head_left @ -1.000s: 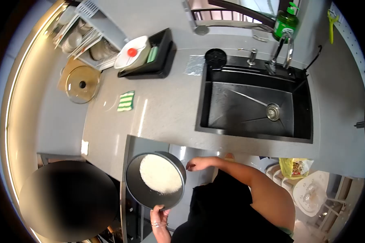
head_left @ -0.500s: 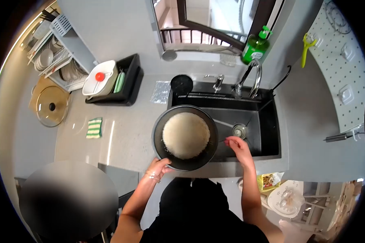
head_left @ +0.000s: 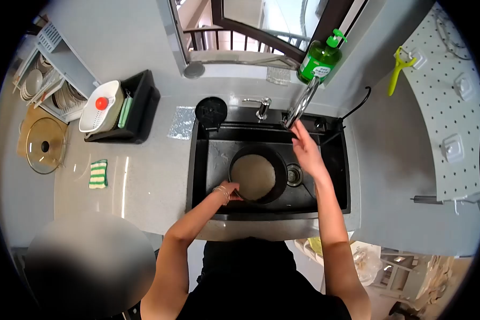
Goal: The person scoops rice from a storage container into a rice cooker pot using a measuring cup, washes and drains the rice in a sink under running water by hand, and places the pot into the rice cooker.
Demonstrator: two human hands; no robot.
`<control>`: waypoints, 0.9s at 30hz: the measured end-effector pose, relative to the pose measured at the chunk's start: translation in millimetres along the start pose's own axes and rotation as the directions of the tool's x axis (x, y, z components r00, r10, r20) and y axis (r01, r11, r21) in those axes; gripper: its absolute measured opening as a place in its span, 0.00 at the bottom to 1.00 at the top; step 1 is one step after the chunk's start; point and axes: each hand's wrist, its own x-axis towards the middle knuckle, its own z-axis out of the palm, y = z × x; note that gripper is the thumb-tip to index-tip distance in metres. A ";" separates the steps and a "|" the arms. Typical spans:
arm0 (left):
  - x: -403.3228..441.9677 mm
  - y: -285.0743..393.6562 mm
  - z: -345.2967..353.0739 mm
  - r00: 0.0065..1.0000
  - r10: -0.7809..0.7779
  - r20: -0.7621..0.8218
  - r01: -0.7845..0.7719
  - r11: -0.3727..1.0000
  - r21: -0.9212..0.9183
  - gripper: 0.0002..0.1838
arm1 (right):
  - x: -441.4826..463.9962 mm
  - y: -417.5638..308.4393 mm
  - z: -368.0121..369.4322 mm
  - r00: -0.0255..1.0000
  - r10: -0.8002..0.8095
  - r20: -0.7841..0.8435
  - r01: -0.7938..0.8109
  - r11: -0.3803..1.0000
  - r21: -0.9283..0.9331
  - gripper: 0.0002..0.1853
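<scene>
A dark round pot [head_left: 280, 173] holding white rice [head_left: 252, 177] rests in the black sink [head_left: 325, 208], left of the drain. My left hand [head_left: 230, 191] is closed on the pot's near left rim, its fingers partly hidden by the pot. Above the sink, my right hand [head_left: 306, 152] reaches up to the chrome faucet [head_left: 305, 100]. Its stretched fingertips touch the end of the spout, while the thumb is apart below. The rice surface looks greyer on its left side, in the pot's shade.
A soap dispenser [head_left: 262, 108] and a green soap bottle [head_left: 319, 61] stand behind the sink. On the left counter are a striped sponge [head_left: 98, 174], a black bin [head_left: 144, 101] with a white basket [head_left: 98, 120], and a glass lid [head_left: 37, 152]. A black strainer [head_left: 210, 112] sits at the sink's corner.
The pot of rice has moved from over the counter edge down into the sink, my left hand still on it. My right hand has risen to the faucet, whose spout has swung left.
</scene>
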 end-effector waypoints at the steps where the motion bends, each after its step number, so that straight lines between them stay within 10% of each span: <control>1: 12.8 -2.0 -0.5 1.000 -0.023 0.005 0.022 1.000 0.016 0.22 | 10.7 29.1 -8.6 0.997 0.049 0.066 -0.045 0.997 -0.054 0.27; 4: 31.7 -8.0 -4.6 0.996 -0.079 -0.032 0.081 0.995 0.067 0.19 | 36.2 67.8 -12.4 0.971 0.211 0.113 -0.150 0.905 -0.398 0.29; 6: 36.2 -6.4 -2.7 0.993 -0.062 -0.104 0.073 0.992 0.104 0.16 | 49.7 110.3 -1.2 0.997 -0.051 0.051 0.068 0.894 -0.443 0.26; 10: 50.2 -9.6 -17.4 0.955 0.030 -0.295 0.051 0.964 0.262 0.19 | 66.2 113.3 6.9 0.975 0.221 0.032 -0.179 0.857 -0.483 0.20; 13: 40.6 -0.9 -23.8 0.913 0.297 -0.279 -0.138 0.871 0.472 0.23 | 58.7 130.1 3.1 0.970 0.238 0.057 -0.155 0.776 -0.611 0.15; 16: 66.2 -12.6 -53.6 0.726 0.656 -0.207 -0.416 0.658 0.627 0.25 | 42.7 133.4 -5.0 0.988 0.096 0.121 -0.006 0.810 -0.587 0.17; 20: -26.3 40.8 -33.7 0.395 0.918 0.042 -0.414 0.137 0.900 0.25 | 16.4 121.3 0.6 0.963 -0.268 -0.003 0.215 0.780 -0.587 0.19; 23: -47.8 59.5 -57.7 0.129 0.960 0.250 -0.145 -0.231 0.962 0.23 | -18.0 110.0 11.7 0.978 -0.190 -0.090 0.108 0.819 -0.563 0.18; 27: -56.4 64.1 -80.1 0.137 0.970 0.203 0.000 -0.205 0.979 0.21 | -54.9 134.0 41.4 0.856 0.307 0.416 -0.114 0.897 -0.427 0.13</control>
